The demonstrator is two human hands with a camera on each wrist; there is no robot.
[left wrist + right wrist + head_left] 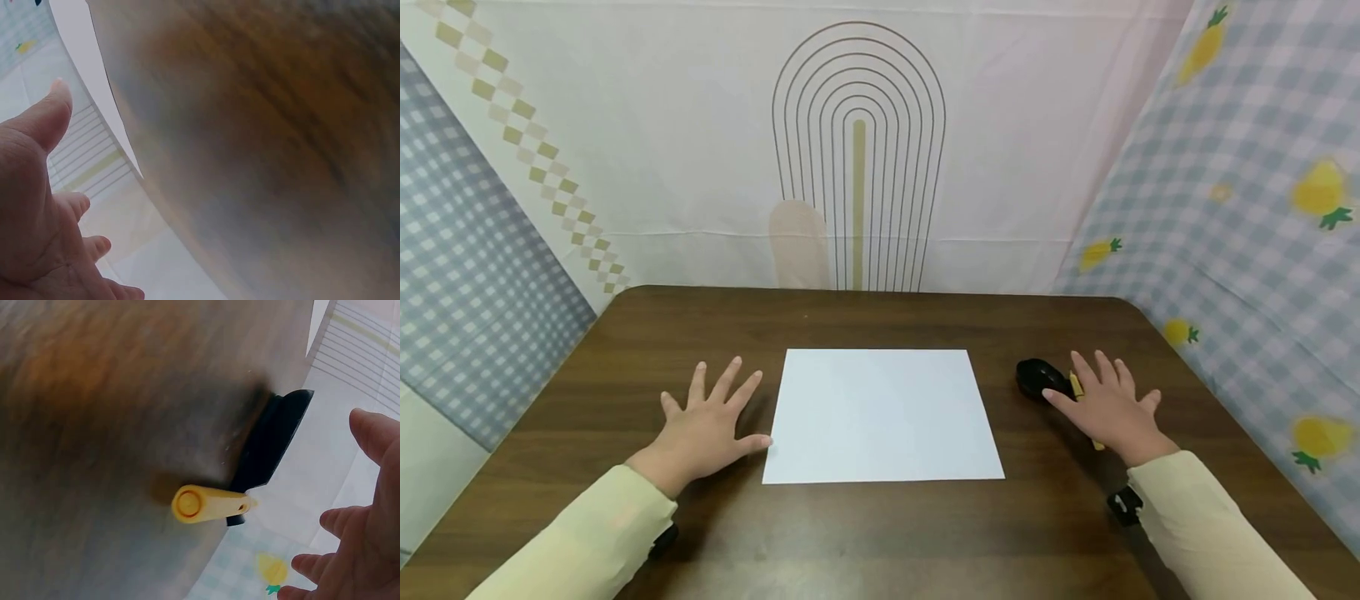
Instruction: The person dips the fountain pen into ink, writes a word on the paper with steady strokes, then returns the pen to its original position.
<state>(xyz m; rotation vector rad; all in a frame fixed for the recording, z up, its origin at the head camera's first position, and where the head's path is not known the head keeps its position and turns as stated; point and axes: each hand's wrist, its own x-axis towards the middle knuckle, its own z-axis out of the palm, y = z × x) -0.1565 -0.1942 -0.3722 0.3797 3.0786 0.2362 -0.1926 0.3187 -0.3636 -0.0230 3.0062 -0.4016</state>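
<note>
A blank white sheet of paper [883, 417] lies flat on the brown wooden table [887, 533]. My left hand [700, 433] is to its left, fingers spread, the thumb tip overlapping the paper's left edge; whether it touches is unclear. On the right, my right hand [1112, 417] is spread palm down above a slim yellow object [215, 503] with a round end and a small hole, partly hidden by the hand in the head view. Beside that sits a rounded black object [1039, 377], its kind unclear. Both hands hold nothing.
A white cloth [685, 150] with arch lines hangs behind the table's far edge. Blue checked cloths hang at both sides, the right one [1247, 250] printed with yellow pineapples. Dark bands [1124, 505] show at the sleeve cuffs.
</note>
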